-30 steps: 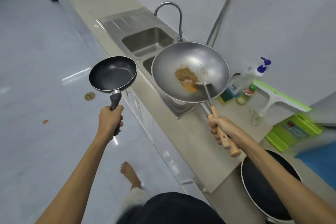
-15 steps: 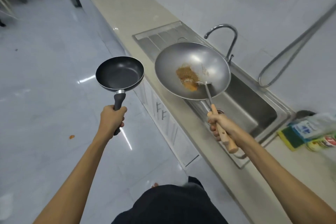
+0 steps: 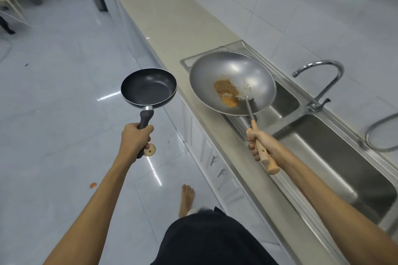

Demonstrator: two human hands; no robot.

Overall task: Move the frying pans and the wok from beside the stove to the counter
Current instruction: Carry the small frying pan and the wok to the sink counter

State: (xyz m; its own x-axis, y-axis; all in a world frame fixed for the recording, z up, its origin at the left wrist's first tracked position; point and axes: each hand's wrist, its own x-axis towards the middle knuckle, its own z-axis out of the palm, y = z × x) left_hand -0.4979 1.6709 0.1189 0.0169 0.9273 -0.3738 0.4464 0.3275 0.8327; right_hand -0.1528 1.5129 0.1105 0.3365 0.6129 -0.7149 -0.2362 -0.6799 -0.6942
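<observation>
My left hand (image 3: 135, 138) grips the black handle of a small black frying pan (image 3: 149, 87), held level above the floor just left of the counter's edge. My right hand (image 3: 261, 143) is closed around the wooden handle of a grey steel wok (image 3: 232, 82), which has an orange-brown stain at its bottom. The wok hangs in the air over the drainboard and the near basin of the sink. The beige counter (image 3: 163, 17) stretches away ahead, beyond the sink.
A double steel sink (image 3: 336, 157) with a curved tap (image 3: 321, 84) and a hose (image 3: 379, 133) runs along the right. White cabinet doors (image 3: 215, 163) sit below the counter. My bare foot (image 3: 187, 199) is on the glossy tiled floor, which has a round drain cover (image 3: 150, 149).
I have walked along the counter with both pans held up. The sink has slid from ahead to my right, and the bottles, sponge and large pan have left the view.
</observation>
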